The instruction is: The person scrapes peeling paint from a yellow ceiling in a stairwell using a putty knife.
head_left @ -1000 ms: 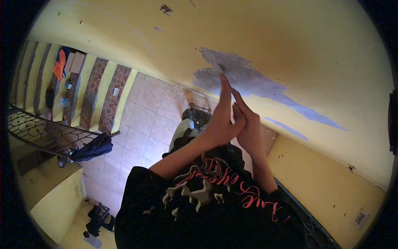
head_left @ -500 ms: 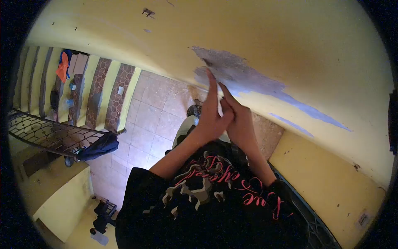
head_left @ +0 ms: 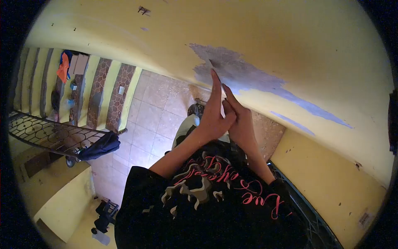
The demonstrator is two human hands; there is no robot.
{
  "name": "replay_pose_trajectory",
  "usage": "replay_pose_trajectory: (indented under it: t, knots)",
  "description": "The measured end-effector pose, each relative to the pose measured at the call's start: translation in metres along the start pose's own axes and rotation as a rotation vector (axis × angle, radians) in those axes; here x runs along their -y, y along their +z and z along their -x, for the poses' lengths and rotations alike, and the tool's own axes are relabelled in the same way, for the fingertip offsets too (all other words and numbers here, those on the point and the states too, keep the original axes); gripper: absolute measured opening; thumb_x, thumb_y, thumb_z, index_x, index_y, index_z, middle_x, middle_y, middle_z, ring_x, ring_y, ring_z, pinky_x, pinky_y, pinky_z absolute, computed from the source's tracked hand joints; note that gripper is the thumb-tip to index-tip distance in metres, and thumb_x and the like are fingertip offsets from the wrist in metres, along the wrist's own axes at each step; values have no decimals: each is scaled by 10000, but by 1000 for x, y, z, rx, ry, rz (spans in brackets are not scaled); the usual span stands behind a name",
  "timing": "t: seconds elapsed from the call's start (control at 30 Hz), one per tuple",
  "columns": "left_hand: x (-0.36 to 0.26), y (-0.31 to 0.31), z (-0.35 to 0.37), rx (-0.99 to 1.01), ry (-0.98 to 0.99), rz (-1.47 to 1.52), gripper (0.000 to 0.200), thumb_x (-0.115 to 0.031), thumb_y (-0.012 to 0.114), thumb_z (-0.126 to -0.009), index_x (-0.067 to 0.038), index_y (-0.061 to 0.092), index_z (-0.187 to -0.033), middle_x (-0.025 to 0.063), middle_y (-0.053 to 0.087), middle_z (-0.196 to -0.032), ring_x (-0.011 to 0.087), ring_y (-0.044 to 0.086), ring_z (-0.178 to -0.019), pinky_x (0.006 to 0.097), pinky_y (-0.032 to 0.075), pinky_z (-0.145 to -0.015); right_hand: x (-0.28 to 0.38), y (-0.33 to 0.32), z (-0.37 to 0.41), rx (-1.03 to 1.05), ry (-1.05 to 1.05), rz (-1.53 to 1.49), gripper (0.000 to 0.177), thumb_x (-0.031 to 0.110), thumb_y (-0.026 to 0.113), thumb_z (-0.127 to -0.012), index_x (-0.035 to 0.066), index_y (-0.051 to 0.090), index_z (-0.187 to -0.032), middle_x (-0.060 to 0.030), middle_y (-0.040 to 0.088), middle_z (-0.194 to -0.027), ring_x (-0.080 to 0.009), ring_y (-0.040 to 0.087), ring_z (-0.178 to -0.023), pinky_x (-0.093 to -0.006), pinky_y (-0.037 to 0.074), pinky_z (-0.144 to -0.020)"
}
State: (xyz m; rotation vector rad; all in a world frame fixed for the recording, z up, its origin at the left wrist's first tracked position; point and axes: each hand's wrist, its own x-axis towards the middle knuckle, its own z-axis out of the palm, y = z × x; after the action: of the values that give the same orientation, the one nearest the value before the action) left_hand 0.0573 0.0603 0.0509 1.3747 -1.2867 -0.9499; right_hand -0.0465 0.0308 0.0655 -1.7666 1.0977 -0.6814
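My left hand (head_left: 217,120) and my right hand (head_left: 241,124) are together in front of the wall, index fingers stretched forward and thumbs close to each other. Both appear closed around a thin flat tool, which looks like a scraper (head_left: 212,63); only a dark edge shows beyond my left fingertip and its handle is hidden. That edge meets a grey bare patch (head_left: 248,74) where the yellow paint is gone from the wall (head_left: 298,45).
Tiled floor (head_left: 145,112) lies below, with my shoe (head_left: 195,110) near the wall's foot. Steps (head_left: 120,93) rise at left, with an orange cloth (head_left: 63,68) on them. A metal railing (head_left: 54,128) carries a dark cloth (head_left: 99,147). A dark chair (head_left: 108,209) stands at lower left.
Both hands have shifted slightly right and downward in view, staying together. The tool's edge remains at the grey patch. The camera view has moved a little.
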Motion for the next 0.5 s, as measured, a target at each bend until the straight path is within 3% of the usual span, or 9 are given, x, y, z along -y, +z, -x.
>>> replay_pose_trajectory:
  t: [0.07, 0.13, 0.17, 0.27, 0.3, 0.33, 0.4, 0.5]
  knots:
    - [1, 3, -9, -64, 44, -35, 930, -44, 493, -706, 72, -92, -1420, 364, 98, -1456, 411, 327, -1316, 408, 344, -1024, -6, 3, -4, 17, 62, -128, 487, 51, 498, -894, 161, 438, -1364, -225, 655, -886, -337, 668, -859, -349, 503, -739]
    - [8, -5, -10, -132, -100, 114, 923, -50, 493, -710, 97, -89, -1412, 336, 3, -1482, 401, 103, -1397, 400, 180, -1117, -4, 6, -10, 56, 75, -82, 477, 60, 500, -898, 160, 443, -1361, -227, 656, -882, -327, 671, -855, -346, 503, -738]
    - [8, -6, -7, -127, -106, 108, 923, -50, 493, -710, 97, -89, -1412, 336, 3, -1482, 401, 103, -1397, 400, 180, -1117, 0, 8, -15, 85, 73, -32, 468, 68, 501, -903, 159, 447, -1358, -229, 657, -878, -317, 675, -850, -343, 503, -737]
    - [10, 1, -5, -84, 166, -69, 919, -49, 495, -703, 76, -59, -1427, 324, 18, -1488, 391, 203, -1378, 397, 259, -1085, 2, -6, -3, 15, 4, -26, 448, 94, 505, -914, 157, 453, -1354, -224, 661, -870, -299, 679, -848, -345, 504, -741]
    - [9, 4, -6, -86, 40, 12, 921, -54, 498, -710, 74, -66, -1427, 310, 1, -1495, 380, 164, -1391, 385, 229, -1099, 0, -2, -5, 13, 78, -90, 440, 99, 504, -920, 158, 454, -1354, -218, 664, -879, -297, 676, -878, -350, 506, -747]
    - [10, 1, -5, -85, 32, 12, 921, -54, 498, -710, 74, -66, -1427, 310, 1, -1495, 380, 164, -1391, 385, 229, -1099, -2, 3, -8, 17, 84, -92, 440, 99, 504, -920, 158, 454, -1354, -218, 664, -879, -297, 676, -878, -350, 506, -747]
    - [-1, -10, -7, -92, -179, 281, 919, -66, 503, -723, 89, -75, -1420, 302, -47, -1497, 373, 4, -1408, 384, 102, -1134, -4, 12, -14, 65, 76, -80, 445, 96, 509, -921, 160, 450, -1358, -207, 666, -854, -271, 683, -825, -343, 506, -717]
    - [4, -1, -1, 0, 2, 129, 927, -66, 513, -718, 91, -73, -1419, 312, -30, -1493, 387, 32, -1406, 397, 130, -1131, 8, -6, 3, 46, 129, -14, 454, 82, 511, -915, 149, 446, -1360, -194, 650, -795, -241, 659, -722, -323, 494, -676]
